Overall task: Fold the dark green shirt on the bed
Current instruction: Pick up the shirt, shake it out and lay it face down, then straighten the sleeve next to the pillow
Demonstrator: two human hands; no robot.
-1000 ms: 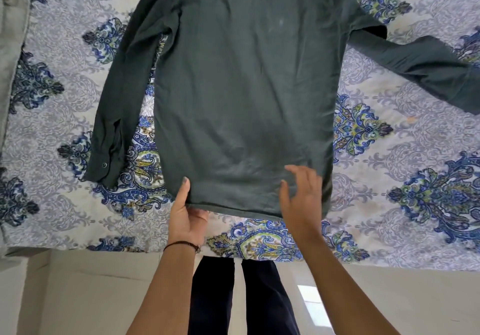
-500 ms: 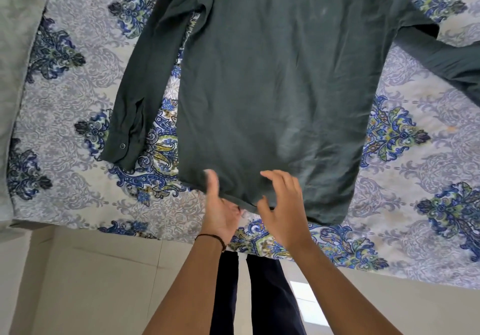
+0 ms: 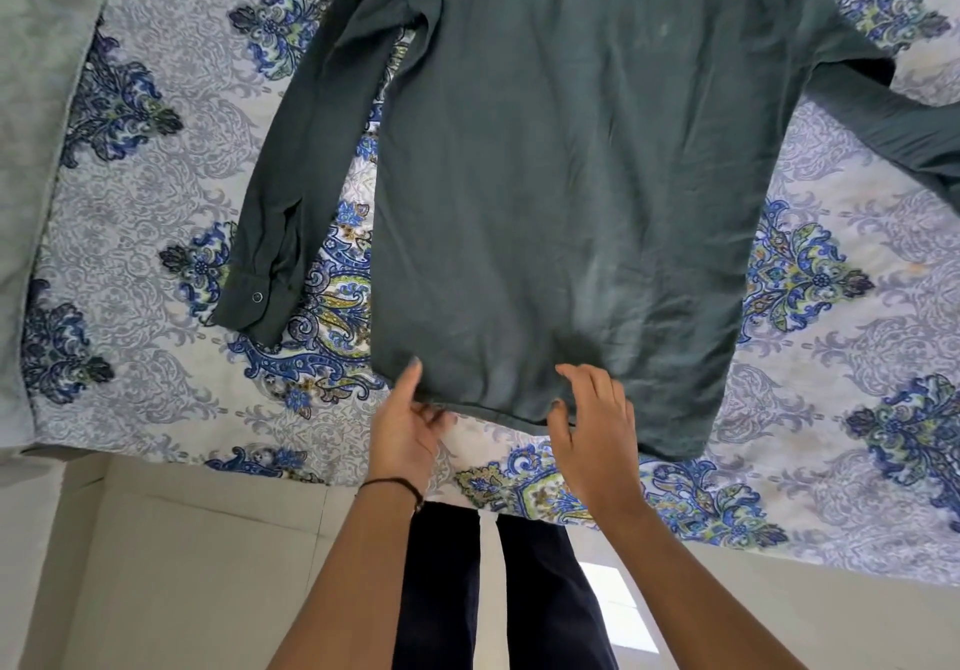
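Observation:
The dark green shirt [image 3: 561, 191] lies spread out, back side up, on the patterned bed sheet [image 3: 156, 232]. Its one sleeve [image 3: 306, 149] runs down the left side and ends in a buttoned cuff. The other sleeve [image 3: 893, 118] stretches off to the right edge. My left hand [image 3: 405, 425] pinches the bottom hem near its left corner, thumb on top, fingers underneath. My right hand [image 3: 592, 414] rests on the hem a little to the right, thumb hooked at the edge and fingers spread over the cloth.
A pale green cloth [image 3: 31, 149] covers the bed's left side. The bed's near edge runs across the lower part of the view, with a light tiled floor [image 3: 182, 565] below it. My dark trouser legs [image 3: 498, 591] stand against the bed.
The view has shifted, so the shirt sits lower and more to the right. My left hand has closed its pinch on the hem; my right hand stays on the hem beside it.

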